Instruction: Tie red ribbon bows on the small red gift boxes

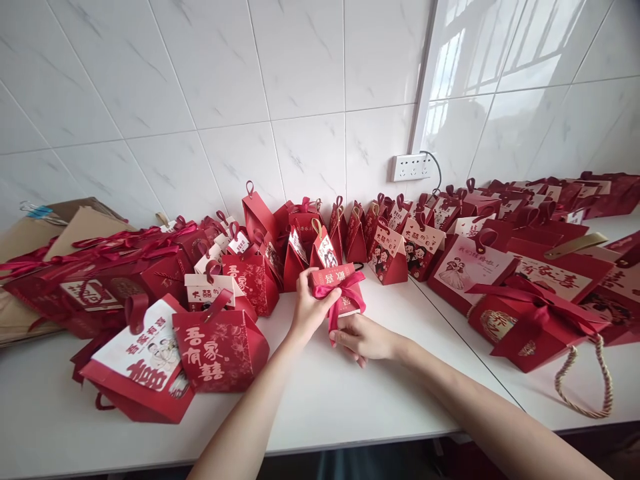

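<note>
White table. Near its middle, a small red box, gripped in the left hand; the right hand, fingers curled, seems to pinch its dangling ribbon. Tugging too hard could loosen the bow.

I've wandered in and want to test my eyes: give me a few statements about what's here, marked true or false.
1. The left grip holds a small red box. True.
2. The ribbon on that box is white. False: it is deep pinkish red.
3. The right grip is at the ribbon's hanging end. True.
4. The socket lies on the table. False: it is on the wall.
5. A rope loop shows at the right of the picture. True.
6. The table is black. False: it is white.
</note>
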Demonstrator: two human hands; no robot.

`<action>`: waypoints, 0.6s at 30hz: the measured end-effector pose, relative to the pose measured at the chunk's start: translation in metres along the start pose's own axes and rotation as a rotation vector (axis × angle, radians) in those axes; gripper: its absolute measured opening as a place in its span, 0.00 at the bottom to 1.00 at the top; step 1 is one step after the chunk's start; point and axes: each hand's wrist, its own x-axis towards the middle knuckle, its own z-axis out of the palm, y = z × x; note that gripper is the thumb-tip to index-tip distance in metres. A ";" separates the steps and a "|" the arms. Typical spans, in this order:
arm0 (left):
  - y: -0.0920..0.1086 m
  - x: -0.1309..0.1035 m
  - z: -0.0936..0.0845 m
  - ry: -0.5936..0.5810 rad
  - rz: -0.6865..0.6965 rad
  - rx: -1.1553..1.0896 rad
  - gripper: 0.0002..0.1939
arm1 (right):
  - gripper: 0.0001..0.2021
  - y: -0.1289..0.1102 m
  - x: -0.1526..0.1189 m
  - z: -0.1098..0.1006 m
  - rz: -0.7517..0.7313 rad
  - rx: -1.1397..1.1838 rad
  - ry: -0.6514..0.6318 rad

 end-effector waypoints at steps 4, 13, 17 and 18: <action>-0.002 0.000 0.000 0.012 0.023 0.007 0.27 | 0.10 0.000 0.000 0.002 -0.007 0.035 -0.025; 0.000 0.000 0.000 0.005 -0.020 -0.048 0.26 | 0.10 -0.001 -0.001 -0.001 0.019 0.025 -0.043; -0.002 0.000 0.000 0.005 0.006 -0.088 0.26 | 0.10 -0.002 -0.001 -0.001 0.016 0.010 -0.046; -0.003 0.000 0.000 0.007 0.012 -0.105 0.27 | 0.10 -0.002 -0.001 -0.001 0.015 0.004 -0.047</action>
